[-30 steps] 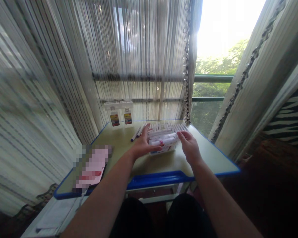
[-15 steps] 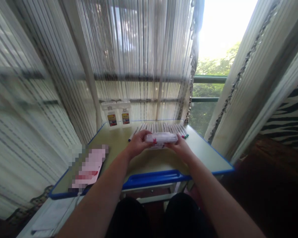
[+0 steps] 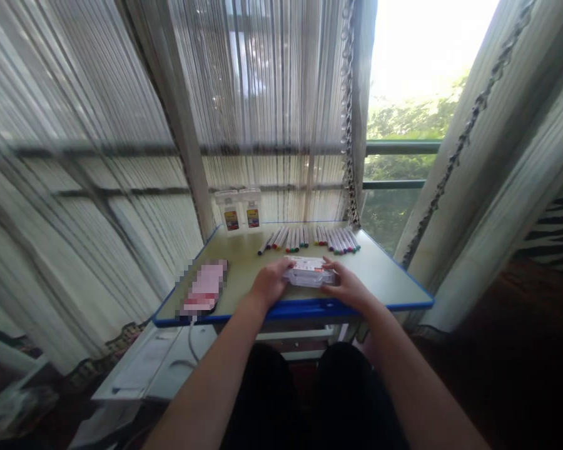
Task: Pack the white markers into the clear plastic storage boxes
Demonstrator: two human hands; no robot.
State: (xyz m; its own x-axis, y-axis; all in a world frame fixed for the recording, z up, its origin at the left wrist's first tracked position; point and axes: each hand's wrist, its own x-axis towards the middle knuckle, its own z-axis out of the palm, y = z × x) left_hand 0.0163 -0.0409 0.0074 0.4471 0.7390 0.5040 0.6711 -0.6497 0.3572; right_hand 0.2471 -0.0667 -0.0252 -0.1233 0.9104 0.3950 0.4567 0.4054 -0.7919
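Observation:
A clear plastic case (image 3: 308,272) with a pink mark lies flat on the small blue-edged table (image 3: 394,281), near its front edge. My left hand (image 3: 269,283) grips the case's left end, fingers curled over it. My right hand (image 3: 347,285) holds the right end the same way. Behind the case, a row of several coloured markers (image 3: 312,238) lies spread across the back of the table.
Two small packaged items (image 3: 239,211) stand against the curtain at the back left. A pink blurred object (image 3: 203,294) lies on the table's left side. Striped curtains (image 3: 98,156) hang on the left and back; a window (image 3: 403,125) opens at the right.
Both hands brought the case down and toward me, from held up over the markers to flat near the table's front edge. The markers behind are now uncovered.

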